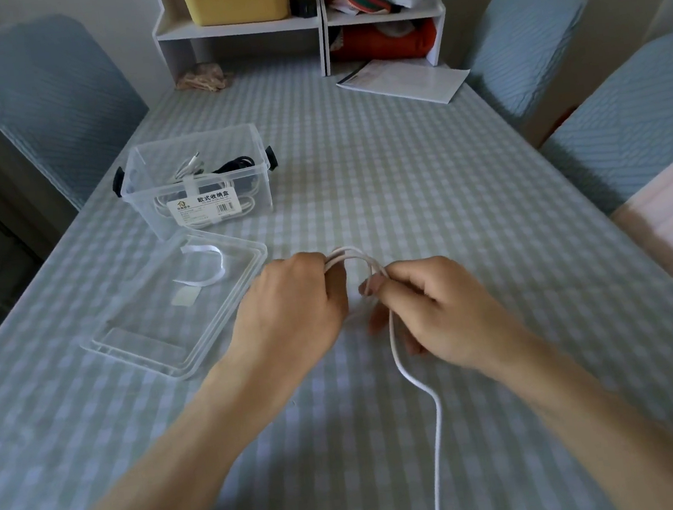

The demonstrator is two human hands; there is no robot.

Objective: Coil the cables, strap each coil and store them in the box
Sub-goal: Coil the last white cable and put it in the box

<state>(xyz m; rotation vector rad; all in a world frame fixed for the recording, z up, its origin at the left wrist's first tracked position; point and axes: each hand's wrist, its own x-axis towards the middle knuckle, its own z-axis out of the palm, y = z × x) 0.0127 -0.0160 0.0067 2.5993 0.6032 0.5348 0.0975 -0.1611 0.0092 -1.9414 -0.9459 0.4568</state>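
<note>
Cable (pixel 398 357), thin, white and limp, looks light and springy, so its loops, held just above the surface between the left hand (pixel 290 303) and right hand (pixel 430 307), whose fingers pinch them, are best gripped where strands bunch.

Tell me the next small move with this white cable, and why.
Probably wind another loop: the right hand should feed slack to the left hand, which grips the loops. The white cable trails loose toward the table's near edge, so strapping looks premature. The white strap waits on the lid.
</note>
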